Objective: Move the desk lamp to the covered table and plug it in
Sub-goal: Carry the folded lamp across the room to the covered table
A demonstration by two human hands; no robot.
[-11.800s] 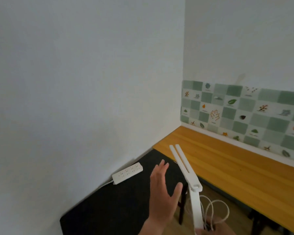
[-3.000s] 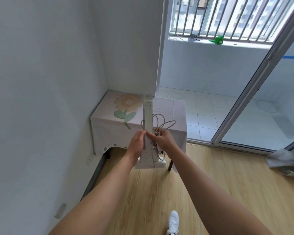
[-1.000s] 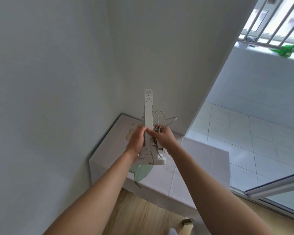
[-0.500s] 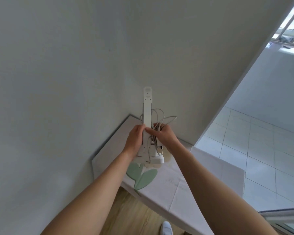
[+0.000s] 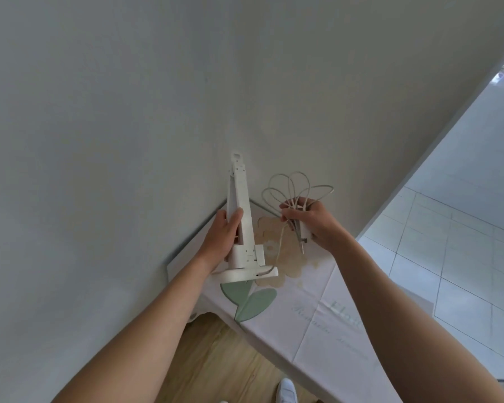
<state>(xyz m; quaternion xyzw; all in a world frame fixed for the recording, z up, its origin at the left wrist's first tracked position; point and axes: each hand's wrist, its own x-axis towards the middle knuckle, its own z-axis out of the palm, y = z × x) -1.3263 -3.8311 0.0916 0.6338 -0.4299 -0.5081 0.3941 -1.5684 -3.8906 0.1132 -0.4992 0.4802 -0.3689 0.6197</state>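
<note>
A folded white desk lamp point(image 5: 242, 225) stands upright above the covered table point(image 5: 317, 324), whose pale cloth shows a printed flower. My left hand point(image 5: 222, 237) is shut on the lamp's stem, and the lamp's base hovers just over the cloth's near-left part. My right hand point(image 5: 311, 222) holds the coiled white cord point(image 5: 294, 190) and the plug, a little to the right of the lamp and apart from it. One strand of cord runs from the bundle down to the lamp's base.
Grey walls meet in a corner right behind the table. A tiled floor point(image 5: 454, 257) lies beyond a doorway on the right. Wooden floor point(image 5: 224, 362) and the toe of a white shoe point(image 5: 287, 392) show below.
My right hand has pulled away from the lamp to the right, taking the cord bundle with it. The lamp has come lower, close over the tablecloth, held by my left hand alone.
</note>
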